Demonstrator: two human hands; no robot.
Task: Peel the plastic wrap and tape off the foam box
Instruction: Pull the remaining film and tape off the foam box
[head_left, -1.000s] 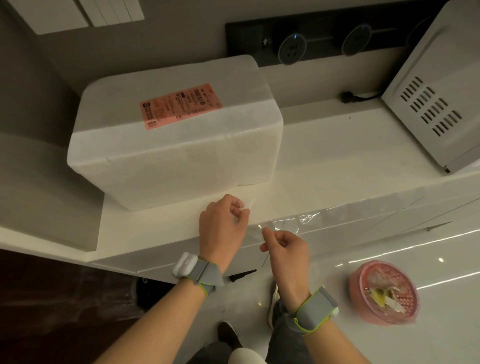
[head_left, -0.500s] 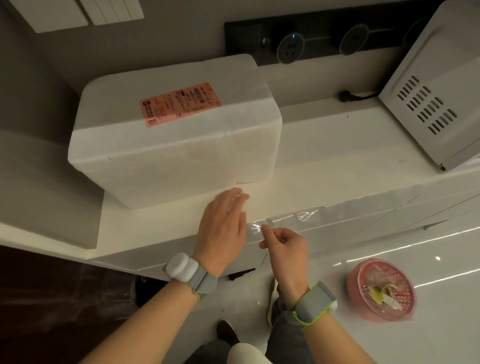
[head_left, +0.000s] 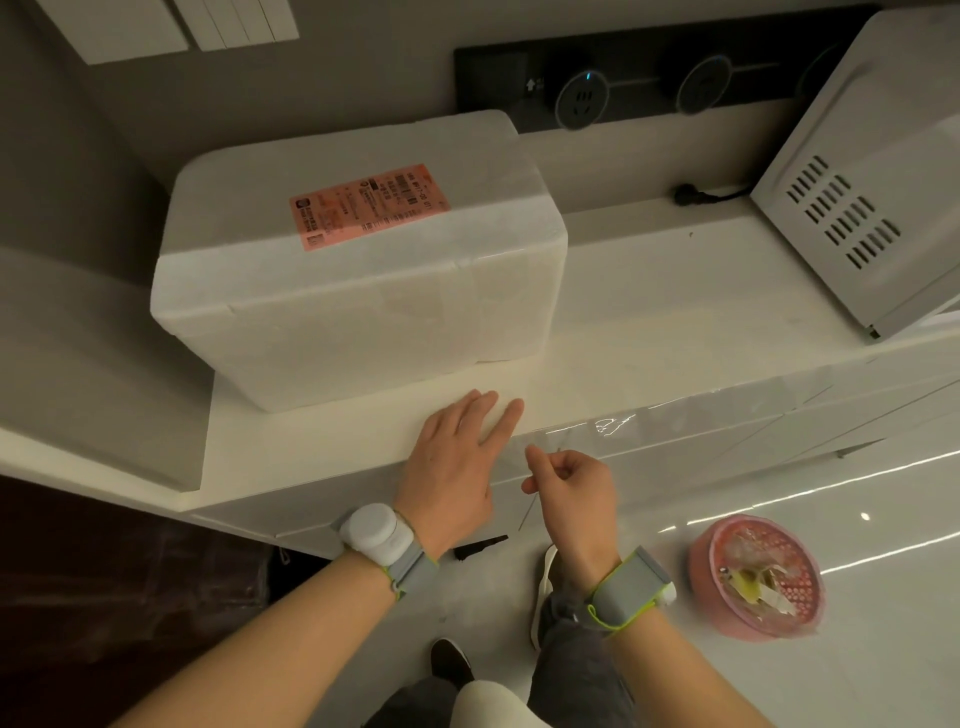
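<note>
Your foam box (head_left: 363, 312) sits on the counter (head_left: 649, 322) at 11 o'clock, pink label (head_left: 369, 205) on top. Your left hand (head_left: 452, 457) lies flat at the counter's edge, just in front of the box. At its 4 o'clock, your right hand (head_left: 571, 493), fingers curled, holds a clear tape strip (head_left: 608, 423) running toward 3 o'clock.

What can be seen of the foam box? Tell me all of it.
The foam box is a white block with rounded corners. Its lid is closed, with a seam below the top. A pink shipping label is stuck on the lid. Glossy clear wrap shows on its front and right end. It sits upright on the white counter. The left hand lies flat before it, not touching it.
</note>
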